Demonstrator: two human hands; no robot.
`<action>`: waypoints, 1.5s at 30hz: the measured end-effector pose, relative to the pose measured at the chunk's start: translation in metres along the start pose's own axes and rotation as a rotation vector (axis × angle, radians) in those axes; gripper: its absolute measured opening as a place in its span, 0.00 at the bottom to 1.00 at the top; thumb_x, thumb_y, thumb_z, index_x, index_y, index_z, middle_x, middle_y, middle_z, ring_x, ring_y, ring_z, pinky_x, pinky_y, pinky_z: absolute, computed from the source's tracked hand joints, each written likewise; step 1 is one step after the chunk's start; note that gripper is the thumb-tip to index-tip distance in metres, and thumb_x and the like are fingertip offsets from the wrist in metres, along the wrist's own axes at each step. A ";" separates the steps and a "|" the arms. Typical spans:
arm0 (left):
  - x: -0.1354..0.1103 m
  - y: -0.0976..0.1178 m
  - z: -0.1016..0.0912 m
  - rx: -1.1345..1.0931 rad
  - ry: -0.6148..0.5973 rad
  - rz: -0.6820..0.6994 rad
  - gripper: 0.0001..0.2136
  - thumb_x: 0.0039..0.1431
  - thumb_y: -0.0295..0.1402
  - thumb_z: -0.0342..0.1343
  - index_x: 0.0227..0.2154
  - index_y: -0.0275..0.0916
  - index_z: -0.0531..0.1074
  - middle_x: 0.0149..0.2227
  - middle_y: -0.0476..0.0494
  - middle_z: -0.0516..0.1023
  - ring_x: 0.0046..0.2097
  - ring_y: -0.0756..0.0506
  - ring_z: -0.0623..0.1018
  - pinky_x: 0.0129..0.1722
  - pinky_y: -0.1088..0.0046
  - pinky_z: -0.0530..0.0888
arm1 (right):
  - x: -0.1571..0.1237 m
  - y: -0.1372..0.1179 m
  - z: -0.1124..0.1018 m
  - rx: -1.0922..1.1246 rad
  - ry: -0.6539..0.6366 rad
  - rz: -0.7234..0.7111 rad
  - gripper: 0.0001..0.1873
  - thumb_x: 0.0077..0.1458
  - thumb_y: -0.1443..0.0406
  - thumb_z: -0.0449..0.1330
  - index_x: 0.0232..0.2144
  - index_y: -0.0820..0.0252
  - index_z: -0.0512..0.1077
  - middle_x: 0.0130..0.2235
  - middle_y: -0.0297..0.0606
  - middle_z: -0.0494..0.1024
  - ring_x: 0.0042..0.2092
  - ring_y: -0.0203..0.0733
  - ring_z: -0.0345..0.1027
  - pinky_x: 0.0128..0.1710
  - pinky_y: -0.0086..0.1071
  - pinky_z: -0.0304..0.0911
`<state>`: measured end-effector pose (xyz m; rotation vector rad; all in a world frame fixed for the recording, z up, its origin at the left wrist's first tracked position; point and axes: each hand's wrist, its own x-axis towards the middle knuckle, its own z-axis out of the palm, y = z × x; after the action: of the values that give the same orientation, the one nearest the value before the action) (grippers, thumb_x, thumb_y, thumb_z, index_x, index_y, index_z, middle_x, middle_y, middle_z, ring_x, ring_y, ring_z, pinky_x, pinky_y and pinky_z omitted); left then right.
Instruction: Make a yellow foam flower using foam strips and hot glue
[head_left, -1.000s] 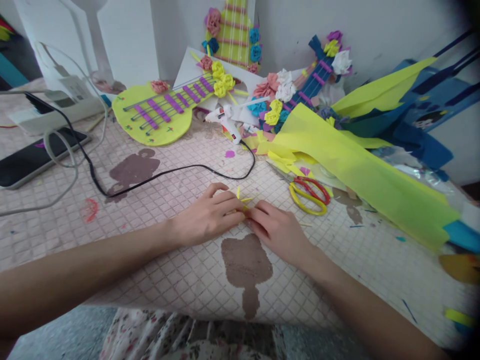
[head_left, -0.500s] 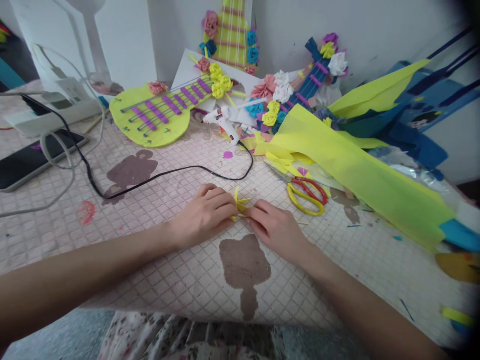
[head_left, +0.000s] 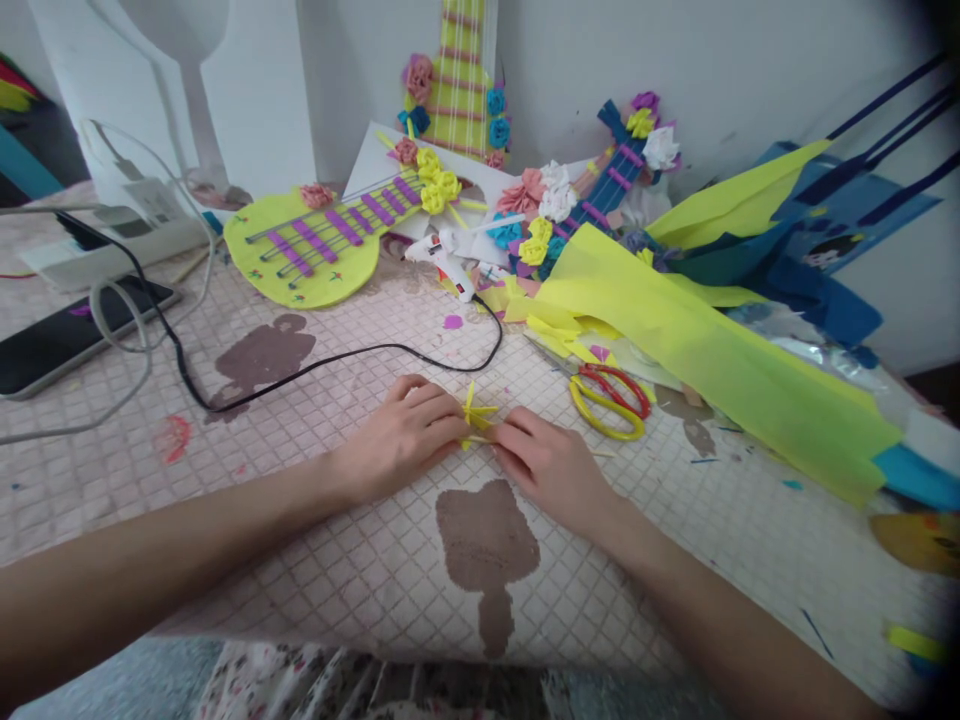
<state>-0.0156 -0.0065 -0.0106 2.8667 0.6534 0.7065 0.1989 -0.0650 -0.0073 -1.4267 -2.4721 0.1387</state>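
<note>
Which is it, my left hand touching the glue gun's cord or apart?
Apart: the head view shows patterned tablecloth between your left hand and the black cord.

Matt papery star [head_left: 469, 411], glossy phone [head_left: 52, 342].

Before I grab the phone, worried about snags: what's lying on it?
A pale looped cable and black cable cross the phone; a purple patch shows. The surface directly beneath is covered.
</note>
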 end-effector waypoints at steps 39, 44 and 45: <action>0.006 0.007 0.003 0.068 0.017 -0.041 0.06 0.63 0.29 0.48 0.35 0.38 0.70 0.36 0.44 0.74 0.42 0.45 0.70 0.48 0.60 0.61 | 0.013 0.002 0.005 0.015 0.064 -0.022 0.09 0.61 0.65 0.50 0.35 0.59 0.70 0.38 0.39 0.68 0.36 0.37 0.64 0.32 0.30 0.62; 0.007 0.006 0.006 0.085 0.033 -0.026 0.07 0.64 0.29 0.48 0.34 0.38 0.70 0.35 0.45 0.74 0.41 0.46 0.70 0.49 0.60 0.61 | 0.012 0.004 0.007 0.015 0.075 -0.028 0.09 0.61 0.65 0.51 0.36 0.59 0.70 0.38 0.39 0.69 0.37 0.38 0.65 0.32 0.30 0.62; 0.007 0.005 0.006 0.088 0.034 -0.024 0.07 0.64 0.29 0.48 0.34 0.38 0.71 0.35 0.45 0.74 0.41 0.46 0.70 0.48 0.60 0.62 | 0.012 0.005 0.008 0.018 0.075 -0.031 0.09 0.61 0.65 0.50 0.37 0.59 0.70 0.38 0.39 0.69 0.37 0.38 0.65 0.32 0.30 0.63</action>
<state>-0.0048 -0.0083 -0.0114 2.9273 0.7404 0.7430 0.1948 -0.0515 -0.0133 -1.3602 -2.4255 0.0988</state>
